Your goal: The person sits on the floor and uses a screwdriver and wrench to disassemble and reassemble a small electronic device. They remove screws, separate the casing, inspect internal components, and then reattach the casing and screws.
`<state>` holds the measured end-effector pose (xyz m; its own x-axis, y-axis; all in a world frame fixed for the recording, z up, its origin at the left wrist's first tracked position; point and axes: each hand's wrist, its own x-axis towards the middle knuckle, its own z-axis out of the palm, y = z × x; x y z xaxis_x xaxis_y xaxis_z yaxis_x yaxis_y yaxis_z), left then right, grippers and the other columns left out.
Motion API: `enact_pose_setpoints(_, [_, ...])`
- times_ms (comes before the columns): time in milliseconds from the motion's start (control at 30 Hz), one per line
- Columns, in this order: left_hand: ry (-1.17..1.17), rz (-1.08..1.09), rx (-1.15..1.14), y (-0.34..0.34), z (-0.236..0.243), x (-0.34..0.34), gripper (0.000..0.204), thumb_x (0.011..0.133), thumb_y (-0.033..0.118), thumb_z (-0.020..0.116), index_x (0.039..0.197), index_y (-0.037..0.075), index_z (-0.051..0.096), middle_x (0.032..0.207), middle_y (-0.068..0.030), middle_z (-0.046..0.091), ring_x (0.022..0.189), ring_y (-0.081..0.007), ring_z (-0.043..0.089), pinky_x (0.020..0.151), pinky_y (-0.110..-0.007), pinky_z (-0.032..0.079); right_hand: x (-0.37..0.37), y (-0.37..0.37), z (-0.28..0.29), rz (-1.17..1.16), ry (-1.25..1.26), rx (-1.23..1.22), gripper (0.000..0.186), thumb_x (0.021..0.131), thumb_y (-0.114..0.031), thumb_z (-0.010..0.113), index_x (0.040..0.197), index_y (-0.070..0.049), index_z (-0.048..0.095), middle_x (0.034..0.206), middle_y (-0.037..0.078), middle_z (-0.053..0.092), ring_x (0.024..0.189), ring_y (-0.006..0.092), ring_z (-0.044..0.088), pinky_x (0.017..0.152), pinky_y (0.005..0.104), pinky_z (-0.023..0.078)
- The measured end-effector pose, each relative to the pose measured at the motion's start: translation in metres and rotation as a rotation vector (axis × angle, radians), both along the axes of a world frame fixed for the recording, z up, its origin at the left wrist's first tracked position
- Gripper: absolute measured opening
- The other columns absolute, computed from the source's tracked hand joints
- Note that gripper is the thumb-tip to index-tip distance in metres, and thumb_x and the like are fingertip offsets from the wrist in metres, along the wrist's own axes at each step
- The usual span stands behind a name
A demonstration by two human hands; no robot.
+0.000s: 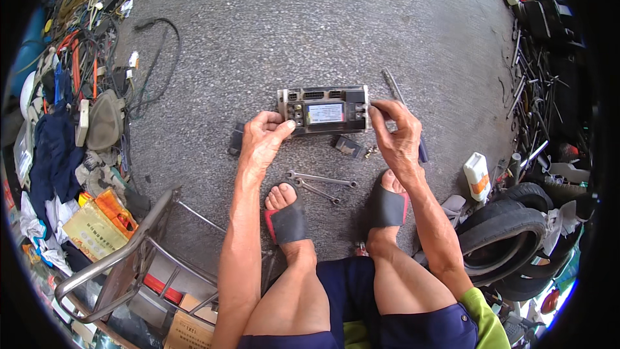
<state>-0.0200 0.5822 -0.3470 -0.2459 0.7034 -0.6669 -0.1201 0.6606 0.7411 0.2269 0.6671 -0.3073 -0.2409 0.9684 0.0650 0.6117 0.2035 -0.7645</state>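
Above the ground in front of my feet, both my hands hold a rectangular controller [325, 114]. It is dark, with pale edges, connector sockets along its far side, screw terminals, and a label on its face. My left hand [261, 139] is closed on the left end, thumb on the near left corner. At the right end, my right hand [399, 134] pinches the side between thumb and fingers. A small black box [349, 147] lies just nearer than the controller. Two spanners, a longer one [326, 179] and a shorter one [319, 192], rest between my feet.
A metal rod-like tool [392, 85] lies beyond my right hand, partly hidden. Tangled cables [158, 58], cloth and bags crowd the left. A metal-framed chair [129, 252] stands near left. Tyres [504, 239], a white bottle [476, 174] and heaped tools [526, 90] line the right.
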Motion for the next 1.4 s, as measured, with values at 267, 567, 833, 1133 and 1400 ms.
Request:
enact_pose_setpoints(267, [-0.011,0.008,0.015,-0.001,0.006,-0.001,0.035,0.086,0.022,0.078,0.108,-0.001,0.066,0.089,-0.0048,0.069,0.08,-0.0122,0.062,0.078,-0.029,0.047,0.067,-0.05,-0.029,0.007,-0.153,-0.243,0.015,0.085,-0.003,0.072,0.1,-0.004,0.072,0.089,0.011,0.068,0.075,0.0223,0.066,0.068,0.0326,0.053])
enact_pose_setpoints(567, [-0.025,0.007,0.032,-0.002,0.004,-0.001,0.035,0.086,0.022,0.078,0.108,-0.002,0.066,0.088,-0.0038,0.068,0.08,-0.0118,0.061,0.077,-0.028,0.046,0.059,-0.067,-0.029,0.143,-0.359,-0.196,0.02,0.085,-0.005,0.069,0.104,-0.01,0.072,0.093,0.01,0.066,0.086,0.0333,0.067,0.072,0.041,0.054])
enact_pose_setpoints(833, [-0.01,-0.007,0.004,0.001,0.005,0.0,0.038,0.085,0.024,0.078,0.11,-0.003,0.066,0.094,-0.0078,0.07,0.085,-0.0144,0.064,0.082,-0.03,0.049,0.056,-0.059,-0.026,0.131,-0.414,-0.296,0.019,0.087,-0.012,0.069,0.106,-0.008,0.068,0.098,0.014,0.067,0.091,0.0374,0.067,0.079,0.0443,0.054])
enact_pose_setpoints(1133, [-0.006,-0.053,0.037,-0.005,-0.001,-0.003,0.032,0.088,0.024,0.078,0.106,-0.001,0.067,0.091,-0.0055,0.07,0.082,-0.0134,0.066,0.08,-0.03,0.053,0.068,-0.035,-0.024,0.091,-0.321,-0.468,0.019,0.085,-0.01,0.071,0.099,0.0,0.064,0.083,0.018,0.071,0.079,0.0337,0.071,0.073,0.0399,0.054])
enact_pose_setpoints(1400, [-0.009,-0.089,0.025,-0.005,-0.001,0.002,0.032,0.088,0.023,0.078,0.105,-0.003,0.067,0.086,-0.0059,0.07,0.08,-0.0133,0.066,0.074,-0.029,0.051,0.004,-0.014,0.016,-0.035,0.423,-0.705,0.016,0.092,-0.003,0.071,0.104,0.006,0.066,0.086,0.01,0.071,0.071,0.0137,0.068,0.061,0.0275,0.058])
